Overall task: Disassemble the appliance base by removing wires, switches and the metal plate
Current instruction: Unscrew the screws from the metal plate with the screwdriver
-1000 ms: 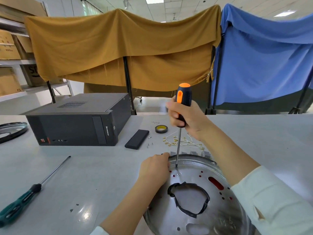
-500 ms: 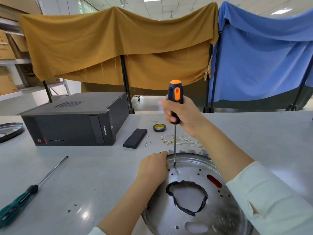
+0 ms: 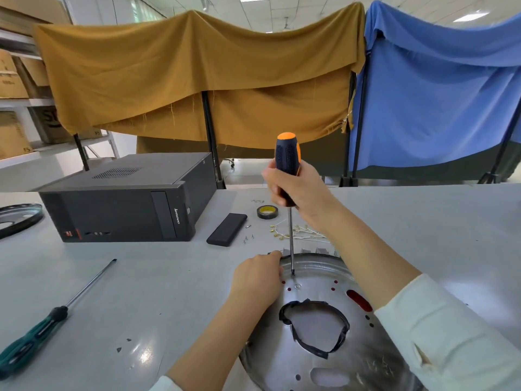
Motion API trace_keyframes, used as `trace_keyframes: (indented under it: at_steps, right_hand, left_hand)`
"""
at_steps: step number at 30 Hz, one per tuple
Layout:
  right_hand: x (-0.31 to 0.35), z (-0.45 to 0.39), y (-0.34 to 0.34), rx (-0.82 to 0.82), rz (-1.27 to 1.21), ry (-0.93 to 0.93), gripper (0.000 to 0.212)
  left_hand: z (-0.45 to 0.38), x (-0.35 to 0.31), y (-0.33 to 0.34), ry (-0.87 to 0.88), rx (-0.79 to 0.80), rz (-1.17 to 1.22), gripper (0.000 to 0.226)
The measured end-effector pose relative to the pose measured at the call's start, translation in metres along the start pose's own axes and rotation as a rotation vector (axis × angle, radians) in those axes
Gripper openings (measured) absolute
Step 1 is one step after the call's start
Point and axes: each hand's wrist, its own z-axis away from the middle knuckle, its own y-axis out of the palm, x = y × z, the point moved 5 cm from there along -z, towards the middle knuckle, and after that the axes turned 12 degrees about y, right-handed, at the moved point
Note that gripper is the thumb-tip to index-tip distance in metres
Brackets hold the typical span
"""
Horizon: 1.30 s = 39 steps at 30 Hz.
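A round shiny metal plate (image 3: 310, 359) of the appliance base lies on the table at the bottom centre, with a hole ringed in black tape (image 3: 314, 328) in its middle. My right hand (image 3: 298, 190) grips the black-and-orange screwdriver (image 3: 287, 162) upright, its tip just inside the plate's far rim, slightly behind a small screw (image 3: 296, 285). My left hand (image 3: 255, 280) rests with curled fingers on the plate's left far edge. Loose white wires with brass terminals (image 3: 296, 232) lie behind the plate.
A black computer case (image 3: 127, 204) stands at the back left. Beside it lie a flat black block (image 3: 227, 233), a tape roll (image 3: 267, 212) and small screws (image 3: 248, 238). A green-handled screwdriver (image 3: 42, 325) lies at the front left; another metal ring (image 3: 17, 218) sits at the far left.
The screwdriver's tip has lifted slightly off the screw and sits a little behind it. My left hand stays on the plate's edge.
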Motion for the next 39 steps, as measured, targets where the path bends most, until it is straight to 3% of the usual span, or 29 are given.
trace_keyframes:
  at_steps: [2, 3, 5, 7, 10, 11, 13, 16, 18, 20, 24, 25, 27, 29, 31, 34, 36, 39]
  right_hand:
    - [0.0, 0.005, -0.01, -0.389, 0.074, -0.099, 0.019]
    - [0.0, 0.008, -0.012, -0.501, 0.072, -0.151, 0.021]
    - [0.002, 0.01, -0.015, -0.559, 0.006, -0.176, 0.023]
    - [0.002, 0.004, -0.014, -0.361, -0.109, -0.095, 0.026]
    - [0.006, 0.004, 0.002, 0.274, -0.153, 0.057, 0.028]
    - [0.007, 0.006, 0.004, 0.372, -0.131, 0.07, 0.027]
    - [0.006, 0.002, -0.002, 0.274, -0.107, 0.047, 0.024]
    - [0.002, 0.004, -0.016, -0.227, -0.034, -0.042, 0.02]
    - [-0.005, 0.007, -0.023, -0.444, -0.08, -0.053, 0.021]
    - [-0.008, 0.006, -0.027, -0.404, -0.18, -0.028, 0.018]
    - [0.001, 0.01, -0.009, 0.288, -0.137, 0.091, 0.023]
    - [0.002, 0.013, -0.005, 0.377, -0.115, 0.108, 0.02]
    - [0.002, 0.01, -0.008, 0.305, -0.085, 0.11, 0.017]
    - [0.003, 0.006, -0.013, 0.045, -0.003, 0.06, 0.014]
    - [0.0, 0.006, -0.019, -0.246, 0.054, 0.03, 0.028]
    - [-0.004, 0.01, -0.022, -0.474, 0.012, -0.057, 0.031]
    - [-0.003, 0.01, -0.022, -0.426, -0.027, -0.073, 0.022]
    - [-0.002, 0.007, -0.014, -0.041, -0.165, -0.011, 0.03]
  left_hand:
    - [-0.001, 0.001, 0.0, -0.004, 0.001, 0.009, 0.023]
    - [-0.001, 0.001, 0.001, -0.004, 0.002, 0.016, 0.023]
    - [-0.001, 0.002, 0.001, -0.005, 0.007, 0.02, 0.025]
    - [-0.001, 0.002, 0.001, -0.004, 0.007, 0.015, 0.028]
    - [-0.001, 0.002, 0.001, 0.004, -0.006, 0.007, 0.022]
    - [-0.001, 0.002, 0.001, 0.004, -0.01, 0.005, 0.019]
    - [-0.001, 0.001, 0.0, 0.005, -0.011, 0.0, 0.018]
    - [-0.001, 0.0, -0.001, 0.012, -0.013, -0.019, 0.016]
    - [-0.001, 0.0, -0.001, 0.016, -0.021, -0.022, 0.016]
    - [0.0, 0.0, -0.002, 0.022, -0.026, -0.023, 0.016]
    - [0.0, 0.0, -0.002, 0.02, -0.026, -0.012, 0.015]
    - [0.0, 0.0, -0.002, 0.02, -0.024, -0.009, 0.016]
    - [0.0, 0.0, -0.001, 0.02, -0.021, -0.009, 0.018]
    - [-0.001, 0.0, -0.001, 0.017, -0.016, -0.019, 0.021]
    - [-0.002, 0.001, 0.0, 0.008, -0.01, -0.013, 0.022]
    - [-0.001, 0.001, 0.001, 0.009, -0.012, 0.003, 0.022]
    - [-0.001, 0.001, 0.0, 0.01, -0.02, -0.002, 0.023]
    - [-0.001, 0.001, -0.001, 0.011, -0.028, -0.007, 0.023]
